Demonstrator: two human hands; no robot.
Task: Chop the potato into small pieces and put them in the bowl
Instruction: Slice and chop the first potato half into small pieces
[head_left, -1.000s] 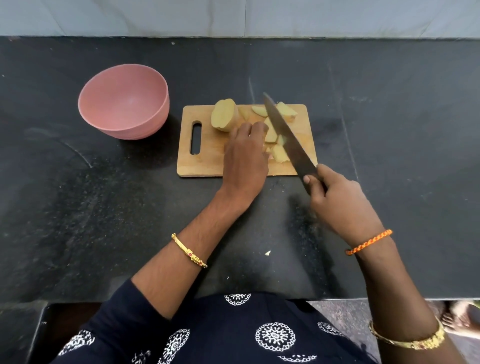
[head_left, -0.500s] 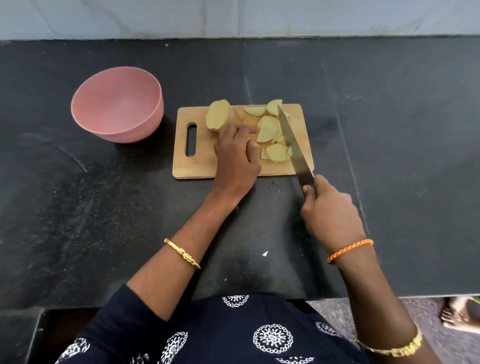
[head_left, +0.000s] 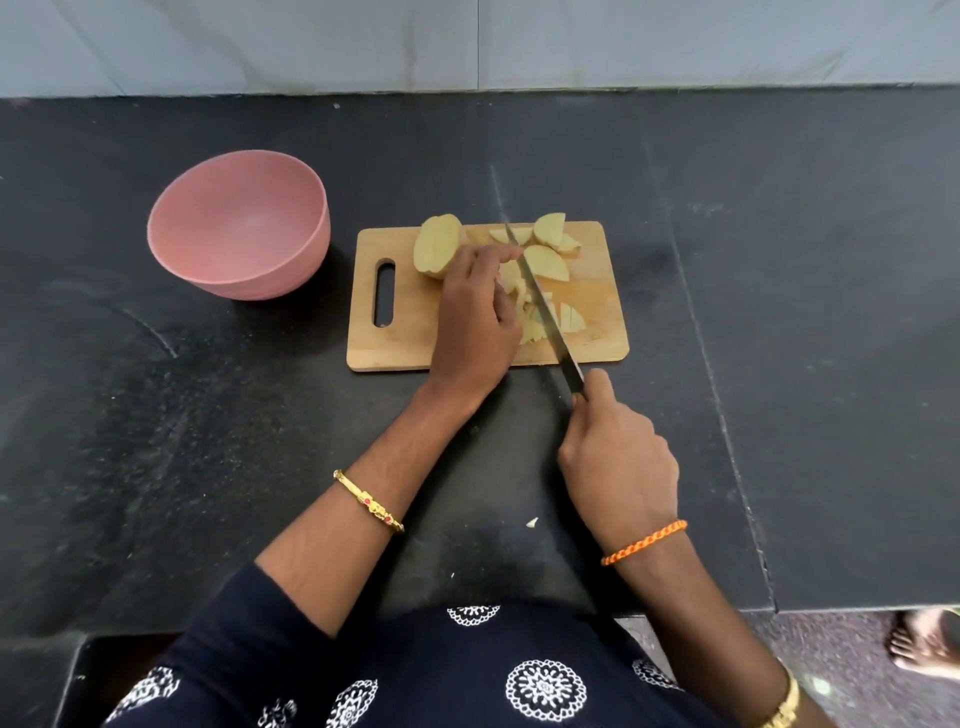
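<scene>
A wooden cutting board (head_left: 400, 343) lies on the black counter. On it sit a potato half (head_left: 437, 250) at the back left, potato slices (head_left: 546, 261) at the back right and smaller cut pieces (head_left: 571, 318) near the front. My left hand (head_left: 475, 317) curls its fingers over a stack of slices beside the blade and holds them down. My right hand (head_left: 615, 462) grips the handle of a long knife (head_left: 540, 306), whose blade lies across the slices right next to my left fingers. An empty pink bowl (head_left: 239, 221) stands left of the board.
A small potato scrap (head_left: 532, 522) lies on the counter (head_left: 779, 312) near its front edge. A pale wall runs along the back. At the lower right a sandalled foot (head_left: 922, 644) stands on the floor.
The knife has swung from the right side of the slices to a line close against my left fingers, down on the stack. My left hand has shifted slightly over the slices.
</scene>
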